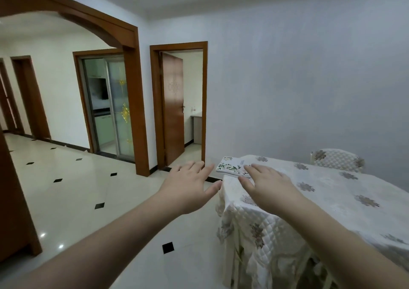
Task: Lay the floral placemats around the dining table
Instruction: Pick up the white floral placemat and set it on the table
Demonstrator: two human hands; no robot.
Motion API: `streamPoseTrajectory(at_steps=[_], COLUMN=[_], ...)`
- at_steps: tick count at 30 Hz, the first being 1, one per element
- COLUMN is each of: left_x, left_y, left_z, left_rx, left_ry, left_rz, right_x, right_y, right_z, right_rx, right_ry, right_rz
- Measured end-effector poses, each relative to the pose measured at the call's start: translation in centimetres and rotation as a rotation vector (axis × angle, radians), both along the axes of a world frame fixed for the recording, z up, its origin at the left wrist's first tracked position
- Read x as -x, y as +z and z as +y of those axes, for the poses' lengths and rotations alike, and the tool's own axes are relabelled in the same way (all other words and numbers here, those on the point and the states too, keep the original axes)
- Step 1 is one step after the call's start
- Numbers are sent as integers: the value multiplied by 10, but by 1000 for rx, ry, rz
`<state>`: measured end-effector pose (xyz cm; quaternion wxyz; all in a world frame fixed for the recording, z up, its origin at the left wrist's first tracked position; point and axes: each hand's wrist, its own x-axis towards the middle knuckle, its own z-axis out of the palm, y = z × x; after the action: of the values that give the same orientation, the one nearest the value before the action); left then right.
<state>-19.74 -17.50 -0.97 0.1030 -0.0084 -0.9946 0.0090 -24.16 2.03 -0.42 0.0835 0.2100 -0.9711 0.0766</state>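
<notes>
A stack of white floral placemats (230, 167) lies on the far left corner of the dining table (332, 195), which is covered by a quilted cream cloth with flower motifs. My right hand (267, 184) reaches over the table with fingers straight and spread, its fingertips at the stack's near right edge. My left hand (190, 184) is stretched out beside the table corner, fingers straight, just left of the stack and holding nothing.
A chair (337, 159) with a quilted cover stands at the table's far side against the wall. An open wooden door (173, 109) and a glass sliding door (110, 109) lie beyond the tiled floor (77, 189) on the left.
</notes>
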Motion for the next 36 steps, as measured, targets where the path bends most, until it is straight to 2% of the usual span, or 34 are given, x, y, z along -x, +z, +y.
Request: streamPoseTrajectory(at_steps=[11,16,22,28,32,36], left_x=[76,137,231,304,333,361], left_y=[1,-7,-9,-8,-14,-12], left_z=[-78,-85,-74,-71,-86,-112], left_rx=[-40,-27,12,53,65,41], left_ry=[69,82,65,67,77,125], left_rz=[29,30,-42,7,-41,-55], right_x=[77,135,227,307,348,379], right_y=[5,-5,-17,-18,-19,-22], right_z=[-80,-87,-79,-84,-97,-128], right_rx=[-34,-52,-123,-98,-33,-26], right_ry=[64,81,30,76,117,160], right_rz=[36,40,161,126,31,29])
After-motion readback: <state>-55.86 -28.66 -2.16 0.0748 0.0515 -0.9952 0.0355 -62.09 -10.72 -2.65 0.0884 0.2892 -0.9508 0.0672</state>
